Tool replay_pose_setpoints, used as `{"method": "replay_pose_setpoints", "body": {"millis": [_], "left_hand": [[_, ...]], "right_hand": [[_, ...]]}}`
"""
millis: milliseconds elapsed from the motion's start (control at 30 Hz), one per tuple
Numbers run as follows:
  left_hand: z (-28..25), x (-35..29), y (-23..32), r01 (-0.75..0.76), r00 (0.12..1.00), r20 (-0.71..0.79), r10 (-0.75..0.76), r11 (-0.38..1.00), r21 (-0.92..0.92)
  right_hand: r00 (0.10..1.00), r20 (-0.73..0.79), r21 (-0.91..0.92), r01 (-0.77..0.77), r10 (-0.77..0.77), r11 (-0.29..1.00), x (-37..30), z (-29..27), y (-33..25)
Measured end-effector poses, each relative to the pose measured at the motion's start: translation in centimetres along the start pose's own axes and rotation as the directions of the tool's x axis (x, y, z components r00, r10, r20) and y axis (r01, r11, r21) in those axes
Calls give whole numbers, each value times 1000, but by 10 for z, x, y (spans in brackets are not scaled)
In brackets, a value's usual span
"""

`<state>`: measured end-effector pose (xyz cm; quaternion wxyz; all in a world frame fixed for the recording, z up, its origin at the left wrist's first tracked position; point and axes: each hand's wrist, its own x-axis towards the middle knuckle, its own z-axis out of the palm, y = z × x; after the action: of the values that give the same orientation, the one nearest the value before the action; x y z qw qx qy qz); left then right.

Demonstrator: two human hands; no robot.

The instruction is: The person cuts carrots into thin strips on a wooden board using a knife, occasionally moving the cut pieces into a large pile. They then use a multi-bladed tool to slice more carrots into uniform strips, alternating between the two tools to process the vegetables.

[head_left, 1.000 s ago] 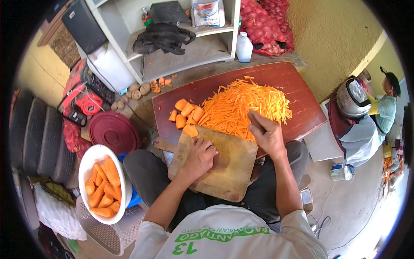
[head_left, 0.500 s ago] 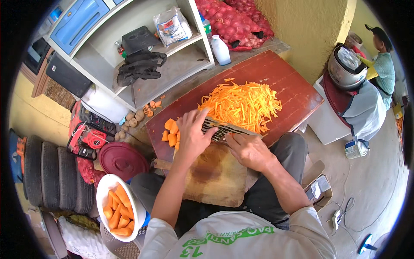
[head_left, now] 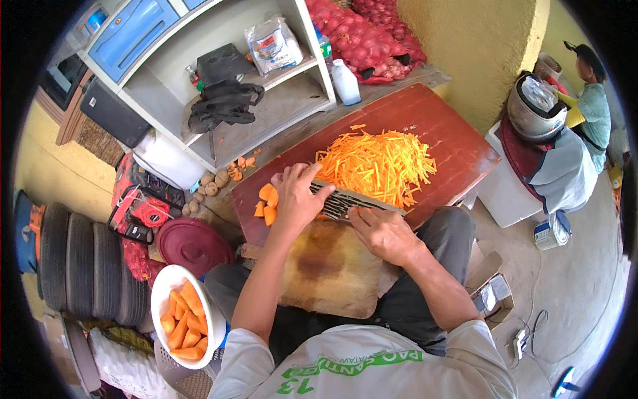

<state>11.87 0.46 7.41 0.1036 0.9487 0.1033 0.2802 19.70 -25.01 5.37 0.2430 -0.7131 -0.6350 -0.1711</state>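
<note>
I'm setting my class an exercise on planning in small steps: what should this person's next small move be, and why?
Probably a gentle push of the flat patterned tool away from the body, to tidy the heap of carrot strips: the left hand and right hand both hold it, and it spans the heap's near side, beyond the cutting board.

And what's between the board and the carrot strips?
In the head view, a slotted tool, held by the left hand and right hand, sits between the board and the strips.
</note>
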Motion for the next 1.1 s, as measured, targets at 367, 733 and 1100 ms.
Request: {"method": "replay_pose_setpoints", "body": {"millis": [367, 733, 1100], "left_hand": [[-4, -16, -27, -49, 990, -118, 71, 982, 180], [-34, -136, -61, 561, 828, 125, -547, 805, -192], [-13, -139, -70, 362, 932, 86, -352, 915, -179]], "right_hand": [[998, 44, 85, 35, -39, 996, 7, 5, -13], [993, 7, 256, -117, 119, 960, 3, 1, -8], [991, 77, 315, -131, 113, 940, 6, 10, -19]]}}
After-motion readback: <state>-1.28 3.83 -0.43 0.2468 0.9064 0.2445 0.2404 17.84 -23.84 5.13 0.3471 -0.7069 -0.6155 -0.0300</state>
